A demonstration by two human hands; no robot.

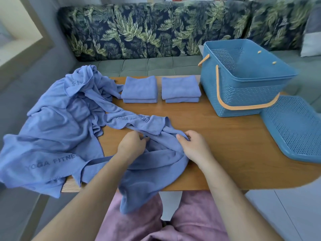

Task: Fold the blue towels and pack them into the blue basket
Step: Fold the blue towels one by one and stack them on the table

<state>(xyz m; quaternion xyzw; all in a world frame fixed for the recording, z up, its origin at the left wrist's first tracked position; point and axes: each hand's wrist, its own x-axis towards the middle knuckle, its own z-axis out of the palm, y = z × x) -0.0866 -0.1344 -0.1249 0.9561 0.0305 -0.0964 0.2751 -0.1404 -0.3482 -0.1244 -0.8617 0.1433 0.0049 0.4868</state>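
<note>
Both hands gather a loose blue towel (157, 164) at the near edge of the wooden table (225, 146).

The towel's lower end hangs off the table over a pink-clad lap (196, 221). The left hand (132, 145) pinches a fold of the towel with curled fingers, and the right hand (192, 145) curls around a bunched edge just beside it. To the left, a heap of unfolded towels (57, 119) (printed "YOGA FITNESS", as far as it reads) spills over the table's side. Farther back sit the left folded stack (139, 89) and the right folded stack (180, 88), side by side. To their right stands the blue basket (243, 96), open, its orange handle down, with its lid (295, 133) lying near its right side. A leaf-print sofa (156, 28) runs behind.
</note>
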